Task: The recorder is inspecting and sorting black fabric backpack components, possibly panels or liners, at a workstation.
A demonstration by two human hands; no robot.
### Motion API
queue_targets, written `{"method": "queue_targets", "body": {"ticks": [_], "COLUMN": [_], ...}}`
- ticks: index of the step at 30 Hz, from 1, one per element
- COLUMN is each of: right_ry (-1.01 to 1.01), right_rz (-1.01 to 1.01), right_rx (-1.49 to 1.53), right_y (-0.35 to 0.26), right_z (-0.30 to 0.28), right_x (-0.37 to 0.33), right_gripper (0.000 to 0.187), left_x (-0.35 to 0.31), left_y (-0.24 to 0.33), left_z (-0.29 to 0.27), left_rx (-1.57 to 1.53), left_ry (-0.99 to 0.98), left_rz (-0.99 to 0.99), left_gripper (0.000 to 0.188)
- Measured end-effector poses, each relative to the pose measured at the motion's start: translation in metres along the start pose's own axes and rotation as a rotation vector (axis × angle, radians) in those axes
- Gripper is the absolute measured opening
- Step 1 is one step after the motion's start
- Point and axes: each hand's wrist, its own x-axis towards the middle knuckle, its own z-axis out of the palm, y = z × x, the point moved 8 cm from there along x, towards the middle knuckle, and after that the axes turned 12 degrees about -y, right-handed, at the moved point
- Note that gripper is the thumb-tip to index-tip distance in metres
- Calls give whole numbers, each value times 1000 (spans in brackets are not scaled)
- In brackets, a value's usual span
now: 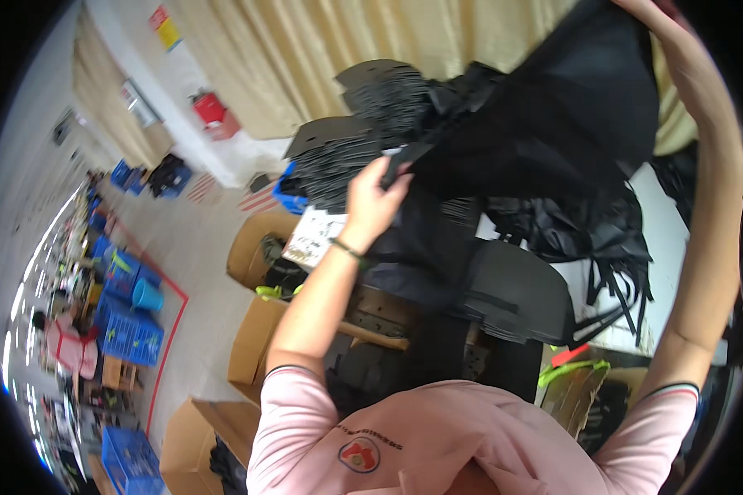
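Observation:
A large piece of black fabric [570,99] is stretched slantwise between my two hands, and its lower part hangs over the table. My left hand [373,200] is closed on the fabric's edge, near a strap-like strip, in front of stacked dark panels. High at the upper right, my right hand [650,15] grips the fabric's top corner, with the fingers partly cut off by the picture's rim. Below the fabric lie rounded dark grey panels [520,285]. To their right is a heap of black pieces with loose straps [582,227] on the white table [656,206].
Tall stacks of dark panels [330,169] stand at the table's far side, before a beige curtain [264,66]. Open cardboard boxes [252,342] line my left. Farther left are blue crates [130,334], a red floor line [169,338] and a person in pink [70,346].

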Motion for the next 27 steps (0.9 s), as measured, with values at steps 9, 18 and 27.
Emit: {"method": "queue_targets", "body": {"ticks": [9, 18, 27], "right_ry": [130, 115, -250], "right_rz": [221, 204, -18], "right_rx": [243, 353, 31], "right_y": [88, 81, 6], "right_z": [-34, -26, 67], "right_x": [-37, -32, 22], "right_gripper": [20, 22, 21], "left_x": [-61, -134, -47], "left_y": [-69, -98, 73], "left_z": [14, 57, 91], "left_rx": [-761, -1034, -579], "left_ry": [-525, -968, -568], "left_rz": [-331, -575, 239], "left_gripper": [34, 40, 102]}}
